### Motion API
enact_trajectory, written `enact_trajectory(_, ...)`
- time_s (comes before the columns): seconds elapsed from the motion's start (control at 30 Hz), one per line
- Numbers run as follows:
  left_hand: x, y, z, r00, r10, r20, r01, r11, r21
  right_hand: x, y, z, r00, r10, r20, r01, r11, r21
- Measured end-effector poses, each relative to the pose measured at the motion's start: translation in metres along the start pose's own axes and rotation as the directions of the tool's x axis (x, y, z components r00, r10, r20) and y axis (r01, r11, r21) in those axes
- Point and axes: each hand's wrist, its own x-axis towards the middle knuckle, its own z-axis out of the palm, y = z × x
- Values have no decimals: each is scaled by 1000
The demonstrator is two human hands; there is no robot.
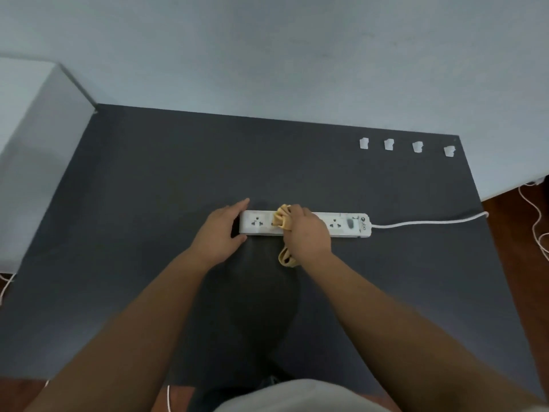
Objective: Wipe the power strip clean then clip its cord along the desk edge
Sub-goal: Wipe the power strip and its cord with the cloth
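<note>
A white power strip [341, 225] lies flat across the middle of the dark grey desk [148, 179]. Its white cord [427, 221] runs right and drops over the desk's right edge. My left hand [221, 230] cups the strip's left end, thumb at the near side and fingers at the far side. My right hand [307, 233] presses a crumpled yellow cloth [282, 220] onto the strip's middle; a tail of the cloth hangs out below my palm. The sockets under my right hand are hidden.
Several small white cord clips [389, 144] sit in a row near the desk's far right edge. A pale wall rises behind the desk, and a white box-like block [32, 138] stands at the left. Loose white cable [537, 227] lies on the wooden floor at right.
</note>
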Motion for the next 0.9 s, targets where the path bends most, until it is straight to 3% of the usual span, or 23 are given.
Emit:
enact_trajectory(0.2, -6, -7, -15, 992, -116, -50, 119, 991, 65, 12, -46, 12, 976, -198, 90, 191, 978, 78)
enact_trajectory(0.3, -5, -17, -16, 992, -115, -45, 116, 993, 36, 22, -12, -8, 996, -12, -86, 17, 998, 53)
enact_trajectory(0.37, -4, -19, -13, 995, -93, -38, 93, 996, 9, 23, 2, -12, 996, 24, -89, -30, 997, -75)
enact_trajectory(0.53, -5, -15, -7, 992, -84, -98, 82, 996, -25, 20, -37, 14, 971, -217, 99, 226, 969, -100)
enact_trajectory(0.7, -8, -16, -5, 992, -75, -106, 73, 997, -24, 12, -42, 4, 856, -428, 291, 478, 869, -128)
enact_trajectory(0.77, -7, -15, -5, 992, -73, -107, 71, 997, -23, 13, -26, -8, 893, -398, 210, 419, 905, -67)
enact_trajectory(0.83, -7, -12, -5, 993, -73, -98, 71, 997, -26, 21, -11, -14, 964, -264, 35, 265, 964, -33)
enact_trajectory(0.9, -6, -9, -4, 994, -59, -95, 56, 998, -27, 24, -9, -13, 984, -177, -2, 176, 981, -78)
